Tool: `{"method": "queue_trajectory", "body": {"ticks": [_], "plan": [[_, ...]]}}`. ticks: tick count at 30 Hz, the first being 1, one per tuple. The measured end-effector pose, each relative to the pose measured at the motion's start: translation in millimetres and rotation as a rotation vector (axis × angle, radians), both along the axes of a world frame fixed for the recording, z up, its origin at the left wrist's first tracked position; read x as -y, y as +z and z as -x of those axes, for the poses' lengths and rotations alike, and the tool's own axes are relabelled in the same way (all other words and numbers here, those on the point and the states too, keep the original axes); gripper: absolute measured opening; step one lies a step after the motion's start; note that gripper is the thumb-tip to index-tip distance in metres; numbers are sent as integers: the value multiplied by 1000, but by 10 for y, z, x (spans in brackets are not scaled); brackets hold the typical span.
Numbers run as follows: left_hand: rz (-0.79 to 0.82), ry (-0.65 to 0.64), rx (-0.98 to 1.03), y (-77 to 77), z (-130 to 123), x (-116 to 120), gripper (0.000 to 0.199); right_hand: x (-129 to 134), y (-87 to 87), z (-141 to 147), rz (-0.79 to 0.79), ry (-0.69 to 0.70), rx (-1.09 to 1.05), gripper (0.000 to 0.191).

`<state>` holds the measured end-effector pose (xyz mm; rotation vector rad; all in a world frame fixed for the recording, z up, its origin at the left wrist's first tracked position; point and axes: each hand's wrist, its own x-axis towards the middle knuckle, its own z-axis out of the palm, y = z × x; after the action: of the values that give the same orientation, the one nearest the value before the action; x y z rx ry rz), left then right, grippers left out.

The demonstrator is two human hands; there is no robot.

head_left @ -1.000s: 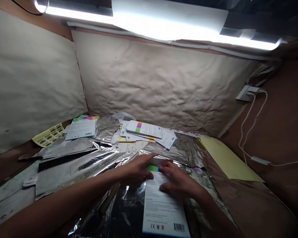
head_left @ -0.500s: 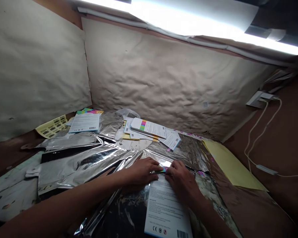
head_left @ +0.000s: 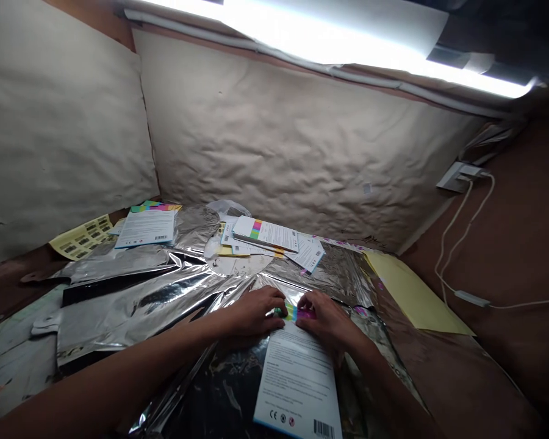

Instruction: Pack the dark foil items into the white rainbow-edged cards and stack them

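Note:
My left hand [head_left: 254,314] and my right hand [head_left: 324,320] grip the top corners of a white printed card [head_left: 297,378], which has small text and a barcode at its near end. A multicoloured band [head_left: 293,313] shows between my fingers along the card's top edge. The card lies on a crinkled silver and black foil sheet [head_left: 137,311], and foil rises just beyond my fingers. I cannot tell whether the card's top edge lies under that foil.
Beyond the foil lie a stack of similar printed cards [head_left: 265,235], another card [head_left: 145,228] and a yellow barcode label sheet [head_left: 80,238]. A yellow paper sheet [head_left: 414,292] lies at right. White cables [head_left: 455,256] run from a wall socket [head_left: 457,177].
My hands have drawn slightly apart at the card's top edge, and more of the coloured band shows. The whole view has shifted a little with my head.

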<state>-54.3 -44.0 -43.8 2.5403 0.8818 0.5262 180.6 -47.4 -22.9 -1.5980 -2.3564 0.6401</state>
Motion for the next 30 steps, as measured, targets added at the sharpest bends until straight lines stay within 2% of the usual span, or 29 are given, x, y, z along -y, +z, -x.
{"method": "queue_trajectory", "body": {"ticks": [3, 9, 11, 13, 15, 17, 18, 21, 23, 26, 30], "plan": [[8, 46, -8, 21, 4, 2, 29, -33, 11, -82, -24, -41, 16, 35], [44, 83, -10, 5, -2, 14, 27, -157, 63, -384, 325, 26, -232, 40], [72, 84, 12, -21, -1, 9, 25, -179, 42, -409, 410, 8, -302, 37], [117, 93, 63, -48, -3, -7, 34, -185, 24, -387, 470, 7, -351, 33], [234, 143, 203, -57, -13, -32, 55, -181, 24, -339, 505, 9, -408, 32], [459, 235, 412, -35, -30, -56, 77, -169, 39, -278, 500, -5, -494, 37], [605, 266, 510, -13, -39, -62, 81, -159, 47, -244, 487, -24, -560, 40], [996, 197, 662, 71, -65, -39, 67, -112, 54, -129, 444, -93, -779, 42], [1107, 145, 680, 113, -77, 5, 54, -69, 50, -54, 417, -93, -831, 38], [1093, 173, 669, 139, -92, 77, 41, -20, 78, 27, 352, 32, -734, 29], [1038, 143, 627, 143, -91, 111, 34, -28, 218, 123, 285, 185, -479, 31]]}}
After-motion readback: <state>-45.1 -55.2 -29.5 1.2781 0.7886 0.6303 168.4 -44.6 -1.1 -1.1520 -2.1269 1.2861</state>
